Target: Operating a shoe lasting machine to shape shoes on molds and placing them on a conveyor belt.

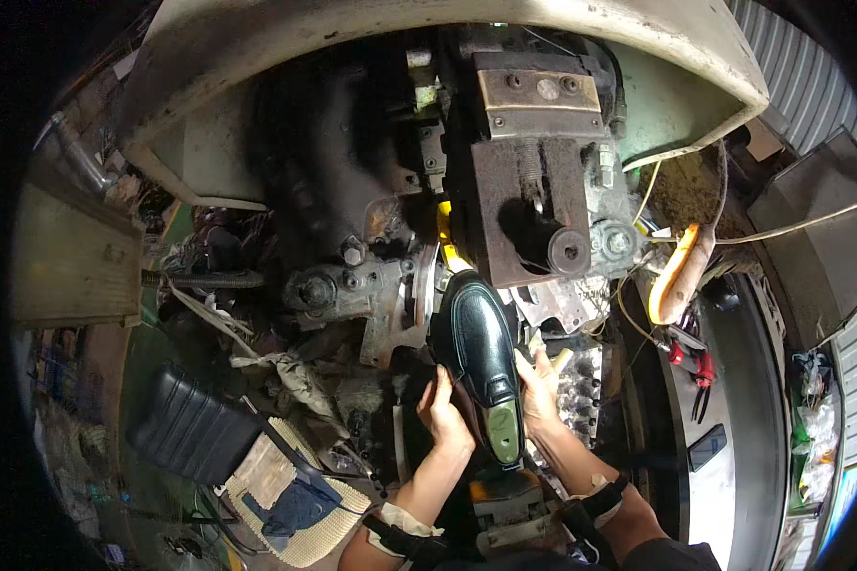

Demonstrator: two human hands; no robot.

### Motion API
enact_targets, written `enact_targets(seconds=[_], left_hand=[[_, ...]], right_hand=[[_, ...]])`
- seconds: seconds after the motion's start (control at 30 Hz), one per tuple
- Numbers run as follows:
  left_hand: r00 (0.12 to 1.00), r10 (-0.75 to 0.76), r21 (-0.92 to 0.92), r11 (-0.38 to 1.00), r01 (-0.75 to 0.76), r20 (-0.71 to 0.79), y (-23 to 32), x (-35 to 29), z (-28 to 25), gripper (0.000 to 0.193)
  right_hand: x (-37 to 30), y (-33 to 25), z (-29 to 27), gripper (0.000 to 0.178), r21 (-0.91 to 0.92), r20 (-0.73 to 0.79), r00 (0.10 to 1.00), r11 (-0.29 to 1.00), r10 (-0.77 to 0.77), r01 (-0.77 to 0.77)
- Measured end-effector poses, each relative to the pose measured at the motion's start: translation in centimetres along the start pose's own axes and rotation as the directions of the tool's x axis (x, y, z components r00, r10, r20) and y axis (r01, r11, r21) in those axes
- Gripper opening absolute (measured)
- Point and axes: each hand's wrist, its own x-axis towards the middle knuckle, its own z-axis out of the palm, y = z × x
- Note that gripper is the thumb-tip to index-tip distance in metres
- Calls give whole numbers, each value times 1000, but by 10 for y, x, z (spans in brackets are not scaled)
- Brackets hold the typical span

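A shiny black leather shoe upper (476, 328) sits on a green last (503, 430), toe pointing away from me. Its toe end meets the front of a dark, greasy machine (531, 205), just below a bright yellow-lit part (455, 257). My left hand (445, 416) is closed against the left side of the shoe near its heel half. On the opposite side my right hand (540, 388) grips it, thumb along the upper's edge. Some of the fingers are hidden beneath the shoe. Under the heel end stands a worn metal support (509, 509).
A lit lamp with an orange glow (681, 276) hangs at right. Red-handled pliers (704, 381) and a phone (707, 447) lie on the right-hand shelf (724, 504). At lower left stands a black chair (190, 423) beside a woven cushion (324, 528). A curved pale hood (448, 19) arches over the machine.
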Motion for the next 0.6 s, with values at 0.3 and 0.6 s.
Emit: enact_targets(seconds=[0.3, 0.6], left_hand=[[965, -236, -202, 946, 256, 117, -1, 8, -8, 36], [959, -261, 70, 965, 254, 115, 19, -7, 2, 49]], right_hand=[[-12, -26, 19, 70, 226, 11, 957, 931, 291, -286], [-22, -19, 3, 52, -136, 53, 950, 945, 308, -299]])
